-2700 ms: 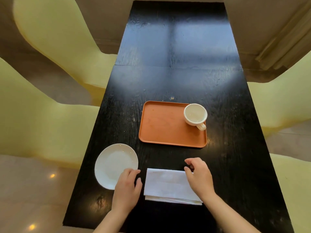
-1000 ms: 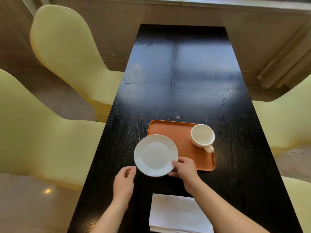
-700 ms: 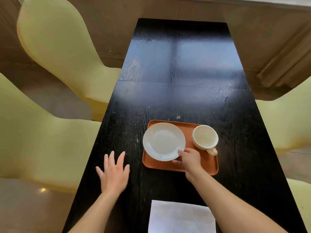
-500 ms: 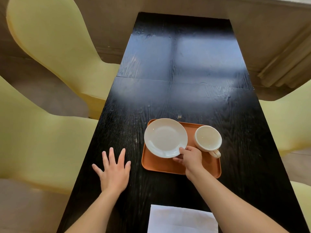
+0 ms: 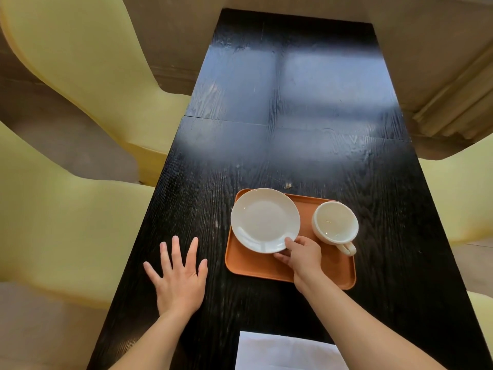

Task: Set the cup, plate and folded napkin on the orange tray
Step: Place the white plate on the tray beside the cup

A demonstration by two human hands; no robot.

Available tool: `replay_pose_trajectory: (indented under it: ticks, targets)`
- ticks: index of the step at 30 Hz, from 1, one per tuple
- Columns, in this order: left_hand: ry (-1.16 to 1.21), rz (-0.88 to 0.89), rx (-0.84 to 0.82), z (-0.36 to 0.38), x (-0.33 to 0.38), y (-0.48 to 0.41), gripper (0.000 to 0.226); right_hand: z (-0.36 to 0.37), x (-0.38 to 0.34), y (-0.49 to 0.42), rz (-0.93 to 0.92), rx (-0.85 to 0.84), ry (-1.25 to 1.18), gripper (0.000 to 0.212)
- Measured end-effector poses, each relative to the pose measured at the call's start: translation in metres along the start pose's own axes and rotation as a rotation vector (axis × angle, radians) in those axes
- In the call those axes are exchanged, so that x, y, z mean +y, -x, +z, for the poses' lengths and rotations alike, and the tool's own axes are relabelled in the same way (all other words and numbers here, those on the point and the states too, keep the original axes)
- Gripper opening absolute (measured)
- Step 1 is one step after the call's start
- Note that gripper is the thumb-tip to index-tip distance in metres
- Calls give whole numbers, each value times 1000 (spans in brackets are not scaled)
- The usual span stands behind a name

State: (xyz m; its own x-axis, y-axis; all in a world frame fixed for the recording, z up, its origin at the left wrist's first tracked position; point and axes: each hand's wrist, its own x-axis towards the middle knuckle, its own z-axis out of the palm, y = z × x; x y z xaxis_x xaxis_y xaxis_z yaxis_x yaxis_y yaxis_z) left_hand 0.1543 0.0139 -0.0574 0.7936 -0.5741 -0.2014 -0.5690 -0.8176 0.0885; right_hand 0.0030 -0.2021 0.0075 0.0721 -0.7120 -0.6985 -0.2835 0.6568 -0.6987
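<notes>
A long black wooden table with visible grain carries an orange tray toward its near right, a white folded napkin at the near edge, and a left hand spread flat, left of the tray.

Long black desk among pale yellow chairs

Window light glares off the dark woodgrain desk; curved yellow chairs flank both sides, and beige floor shows between them.
</notes>
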Motion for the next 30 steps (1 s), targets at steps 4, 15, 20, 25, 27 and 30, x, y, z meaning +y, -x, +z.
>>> replay_pose_trajectory:
  ticks: [4, 15, 20, 25, 27, 30]
  targets:
    - [9, -1, 6, 2, 0, 0, 66, -2, 2, -2, -36, 2, 67, 13]
    - [20, 1, -29, 1, -2, -2, 63, -34, 21, 27, -253, 98, 170, 31]
    - [120, -1, -137, -20, 0, -2, 64, -82, 51, 53, -334, 51, 252, 19]
    - [307, 16, -126, -42, 24, 49, 53, -127, 74, 79, -430, 109, 592, 22]
    - [324, 58, -136, -43, 33, 79, 48, -139, 78, 88, -495, 108, 726, 24]
    - [307, 82, -203, -43, 44, 120, 49, -156, 89, 104, -555, 87, 892, 29]
